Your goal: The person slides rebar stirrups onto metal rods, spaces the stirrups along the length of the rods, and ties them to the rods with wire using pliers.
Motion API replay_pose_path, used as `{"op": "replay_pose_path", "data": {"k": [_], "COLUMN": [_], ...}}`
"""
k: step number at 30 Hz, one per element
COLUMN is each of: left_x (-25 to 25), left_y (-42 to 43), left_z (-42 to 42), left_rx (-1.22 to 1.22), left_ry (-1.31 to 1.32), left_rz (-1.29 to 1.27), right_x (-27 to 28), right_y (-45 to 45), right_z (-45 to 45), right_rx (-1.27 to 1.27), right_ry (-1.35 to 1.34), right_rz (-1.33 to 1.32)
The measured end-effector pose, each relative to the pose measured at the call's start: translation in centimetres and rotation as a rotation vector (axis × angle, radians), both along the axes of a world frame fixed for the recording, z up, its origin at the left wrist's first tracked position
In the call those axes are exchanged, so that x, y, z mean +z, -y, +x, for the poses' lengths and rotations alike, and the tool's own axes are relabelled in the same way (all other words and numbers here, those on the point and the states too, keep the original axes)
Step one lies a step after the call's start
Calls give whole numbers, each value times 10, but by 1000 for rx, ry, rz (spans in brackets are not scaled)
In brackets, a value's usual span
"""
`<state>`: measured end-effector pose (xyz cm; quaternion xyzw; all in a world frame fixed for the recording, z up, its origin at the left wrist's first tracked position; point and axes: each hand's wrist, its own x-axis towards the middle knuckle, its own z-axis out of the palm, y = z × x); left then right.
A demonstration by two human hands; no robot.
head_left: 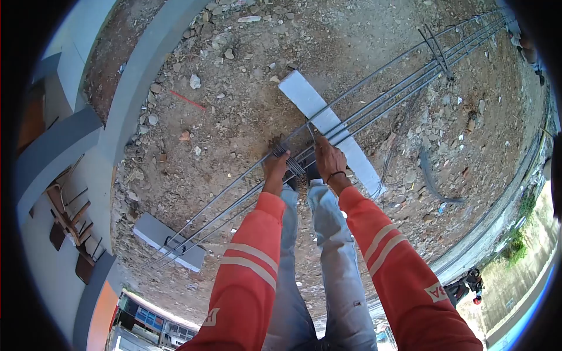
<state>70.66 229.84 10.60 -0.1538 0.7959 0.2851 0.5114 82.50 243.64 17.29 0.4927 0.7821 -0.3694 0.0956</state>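
Note:
Long steel reinforcing bars (374, 111) run diagonally across the view, resting on pale blocks. A tight bundle of steel stirrups (289, 160) sits around the bars in front of my feet. My left hand (275, 171) is closed on this bundle, its thumb lying along the stirrups. Just right of it, my right hand (331, 159) is closed at a single stirrup (312, 133) that stands apart from the bundle on the bars. Its fingertips are partly hidden. A dark band circles my right wrist.
One long pale block (298, 93) supports the bars beside my right hand; another block (170, 241) lies at lower left. More stirrups (436, 54) hang farther along the bars. Stony ground surrounds them, with a dark bent strip (430, 175) at right and a curved wall (137, 76) at left.

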Motion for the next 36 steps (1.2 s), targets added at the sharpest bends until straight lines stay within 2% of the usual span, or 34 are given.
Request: {"op": "replay_pose_path", "data": {"k": [2,4,5,6,8,12,14,15,17,21,27,34,36], "left_x": [-23,-26,-28,-14,29,47,56,56,54,66,79,105,111], "left_y": [8,2,4,-1,-19,-16,-16,-15,-16,-25,-27,-23,-28], "left_z": [10,20,26,27,19,25,32,35,37,29,24,17,15], "left_rx": [-188,-61,94,103,294,125,285,286,558,487,513,501,544], "left_ry": [-81,-207,-179,-173,-54,-81,-135,-137,-70,-74,-130,-53,-95], "left_rz": [-165,-93,146,140,293,301,442,442,515,441,377,424,336], "right_x": [3,3,6,9,14,15,17,17,14,22,29,47,50], "right_y": [-2,-12,-12,-13,-15,-18,-19,-19,-23,-34,-52,-85,-105], "right_z": [7,6,10,10,6,10,14,17,20,23,26,24,33], "right_rx": [34,49,44,52,39,35,6,-17,-37,-39,-85,-125,-99], "right_ry": [0,3,-8,-21,16,108,91,106,82,91,62,13,-12], "right_rz": [-10,4,14,25,-3,62,55,61,68,105,2,66,150]}}
